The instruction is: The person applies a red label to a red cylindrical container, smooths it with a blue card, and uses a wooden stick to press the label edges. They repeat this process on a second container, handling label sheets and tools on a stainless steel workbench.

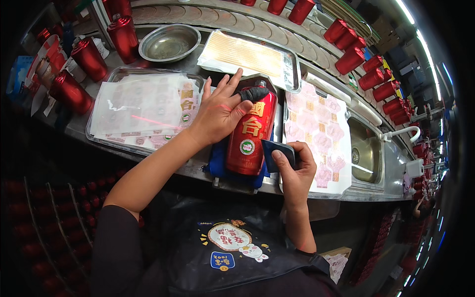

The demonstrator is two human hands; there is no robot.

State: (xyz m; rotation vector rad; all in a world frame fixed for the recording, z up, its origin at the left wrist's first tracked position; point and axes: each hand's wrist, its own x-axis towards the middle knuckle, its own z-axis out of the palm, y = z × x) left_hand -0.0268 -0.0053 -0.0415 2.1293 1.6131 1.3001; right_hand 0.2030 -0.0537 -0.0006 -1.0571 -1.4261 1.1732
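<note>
A red glass bottle (245, 163) with gold characters and a round green-and-white emblem lies on a blue cloth (219, 157) at the counter's front edge, its neck away from me. My left hand (215, 115) rests at its upper left side. Black tape wraps one finger, which crosses the bottle's shoulder; the thumb lies close to the gold lettering and the other fingers are spread. Pinched in my right hand (297, 167) is a flat dark scraper (274, 154), its edge at the bottle's lower right side. Whether the edge touches the glass is unclear.
Decal sheets (137, 104) lie in a metal tray at left, and patterned sheets (315, 137) at right. Behind are a steel bowl (169, 42) and a tray of striped sheets (241, 50). Red bottles (124, 39) stand left; others ride a conveyor (207, 16). A sink (365, 156) is right.
</note>
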